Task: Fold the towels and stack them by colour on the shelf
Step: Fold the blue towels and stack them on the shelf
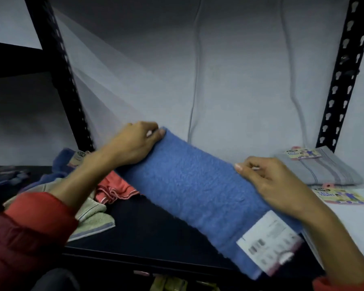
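A blue towel [198, 190], folded into a long strip with a white label near its lower end, is held above the dark shelf [156, 227]. My left hand [132, 143] pinches its upper left corner. My right hand [269, 181] grips its upper right edge with curled fingers. At the right of the shelf lie a folded grey striped towel [328, 171] and a folded white towel [349, 223], each with a colourful label. Unfolded towels lie at the left: a coral one [114, 187], a pale green one [93, 219] and a darker blue one [61, 164].
Black perforated shelf uprights stand at the left [72, 97] and right [343, 76]. A grey cloth backdrop [198, 80] hangs behind the shelf. Another shelf bay at the far left holds dim cloth [6, 173].
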`<state>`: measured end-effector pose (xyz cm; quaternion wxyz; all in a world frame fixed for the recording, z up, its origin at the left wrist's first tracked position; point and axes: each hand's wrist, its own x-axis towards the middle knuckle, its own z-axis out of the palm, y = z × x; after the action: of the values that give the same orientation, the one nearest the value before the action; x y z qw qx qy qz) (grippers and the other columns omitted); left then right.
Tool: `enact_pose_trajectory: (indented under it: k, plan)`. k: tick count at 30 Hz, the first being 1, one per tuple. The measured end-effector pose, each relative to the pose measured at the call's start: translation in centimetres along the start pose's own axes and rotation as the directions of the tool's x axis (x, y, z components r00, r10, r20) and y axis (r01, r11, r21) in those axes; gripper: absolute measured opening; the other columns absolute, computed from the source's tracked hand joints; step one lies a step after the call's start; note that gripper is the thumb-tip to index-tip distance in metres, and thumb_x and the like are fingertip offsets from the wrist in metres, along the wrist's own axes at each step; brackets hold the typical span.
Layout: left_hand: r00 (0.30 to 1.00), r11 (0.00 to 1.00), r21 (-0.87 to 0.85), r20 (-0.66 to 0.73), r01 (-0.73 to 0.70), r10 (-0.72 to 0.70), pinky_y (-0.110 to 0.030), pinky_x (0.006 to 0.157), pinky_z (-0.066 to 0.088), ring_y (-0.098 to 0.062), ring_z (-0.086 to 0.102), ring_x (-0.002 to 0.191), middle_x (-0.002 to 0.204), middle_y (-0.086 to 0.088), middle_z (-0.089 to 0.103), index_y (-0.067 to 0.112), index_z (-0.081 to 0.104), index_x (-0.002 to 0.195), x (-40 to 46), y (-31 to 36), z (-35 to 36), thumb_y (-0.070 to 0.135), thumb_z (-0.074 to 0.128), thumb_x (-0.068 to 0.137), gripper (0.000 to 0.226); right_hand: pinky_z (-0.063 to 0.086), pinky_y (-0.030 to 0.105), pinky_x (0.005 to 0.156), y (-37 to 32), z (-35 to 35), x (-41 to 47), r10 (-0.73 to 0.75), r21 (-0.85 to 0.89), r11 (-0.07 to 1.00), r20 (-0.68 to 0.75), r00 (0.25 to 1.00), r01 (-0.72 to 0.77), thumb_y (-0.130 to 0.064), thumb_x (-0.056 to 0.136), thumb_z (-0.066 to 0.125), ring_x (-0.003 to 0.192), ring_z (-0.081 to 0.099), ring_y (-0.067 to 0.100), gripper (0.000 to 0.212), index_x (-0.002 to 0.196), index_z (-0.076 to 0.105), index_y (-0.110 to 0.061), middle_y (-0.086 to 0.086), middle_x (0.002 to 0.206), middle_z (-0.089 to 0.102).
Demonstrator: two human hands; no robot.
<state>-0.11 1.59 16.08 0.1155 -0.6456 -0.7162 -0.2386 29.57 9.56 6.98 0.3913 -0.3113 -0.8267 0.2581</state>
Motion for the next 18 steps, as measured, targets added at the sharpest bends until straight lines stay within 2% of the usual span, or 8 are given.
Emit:
enact_pose_trajectory:
  k: [3,6,9,11,13,15,18]
  plan:
    - [0.987,0.997,-0.039,0.150,0.070,-0.064,-0.037,0.076,0.039,-0.031,0.060,0.086,0.083,-0.007,0.064,0.015,0.057,0.081,-2.0,-1.7,5.6,0.042,0.041,0.107,0.040,0.039,0.033,0.056,1.7,0.7,-0.1,0.147,-0.204,0.970,0.063,0.987,-0.131,-0.051,0.091,0.064,0.049,0.041,0.007,0.045,0.066,0.060,-0.015,-0.009,0.050,0.045]
    - [0.973,0.986,-0.097,0.202,0.132,-0.111,-0.039,0.086,0.044,-0.030,0.064,0.094,0.095,-0.011,0.069,0.013,0.060,0.087,-3.3,-3.7,10.6,0.037,0.040,0.107,0.037,0.050,0.038,0.068,3.4,2.6,-0.1,0.225,-0.444,0.873,-0.003,0.974,-0.203,-0.054,0.091,0.062,0.069,0.055,0.012,0.038,0.073,0.056,-0.021,-0.008,0.065,0.056]
    - [0.960,0.965,-0.140,0.206,0.222,-0.191,-0.037,0.082,0.043,-0.033,0.064,0.096,0.088,-0.007,0.063,0.022,0.048,0.078,-3.8,-5.1,13.5,0.039,0.038,0.108,0.036,0.042,0.036,0.075,4.0,4.2,-0.8,0.167,-0.602,0.787,-0.010,0.986,-0.140,-0.044,0.097,0.056,0.086,0.057,0.019,0.024,0.087,0.051,-0.024,-0.008,0.086,0.057]
    - [0.948,0.957,-0.094,0.191,0.274,-0.253,-0.042,0.087,0.046,-0.034,0.063,0.101,0.102,-0.012,0.066,0.022,0.048,0.085,-3.9,-5.9,14.8,0.044,0.035,0.107,0.034,0.036,0.036,0.079,3.4,5.3,-1.5,0.074,-0.704,0.706,-0.034,0.997,-0.076,-0.039,0.099,0.054,0.096,0.056,0.021,0.015,0.100,0.054,-0.023,-0.005,0.099,0.055]
    - [0.938,0.951,-0.025,0.174,0.308,-0.299,-0.042,0.085,0.046,-0.035,0.063,0.105,0.112,-0.013,0.067,0.020,0.051,0.098,-3.9,-6.9,15.8,0.046,0.036,0.106,0.031,0.035,0.034,0.084,2.4,6.5,-2.5,0.127,-0.711,0.696,-0.013,0.992,-0.098,-0.040,0.101,0.047,0.104,0.053,0.019,0.018,0.110,0.052,-0.025,-0.006,0.109,0.053]
    - [0.939,0.948,0.042,0.130,0.314,-0.317,-0.039,0.078,0.043,-0.035,0.062,0.105,0.114,-0.012,0.067,0.020,0.051,0.109,-4.0,-7.4,16.3,0.043,0.042,0.105,0.025,0.040,0.031,0.091,1.9,8.1,-3.9,0.176,-0.684,0.721,0.027,0.984,-0.110,-0.043,0.102,0.039,0.108,0.053,0.015,0.023,0.115,0.049,-0.027,-0.008,0.115,0.052]
    - [0.980,0.979,0.043,-0.025,0.198,-0.197,-0.042,0.079,0.048,-0.033,0.059,0.105,0.114,-0.010,0.061,0.021,0.054,0.119,-4.8,-7.7,16.3,0.032,0.056,0.098,0.024,0.052,0.036,0.087,3.3,10.1,-5.3,0.129,-0.701,0.711,0.052,0.990,-0.055,-0.039,0.099,0.041,0.097,0.066,0.018,0.033,0.107,0.065,-0.018,-0.003,0.105,0.065]
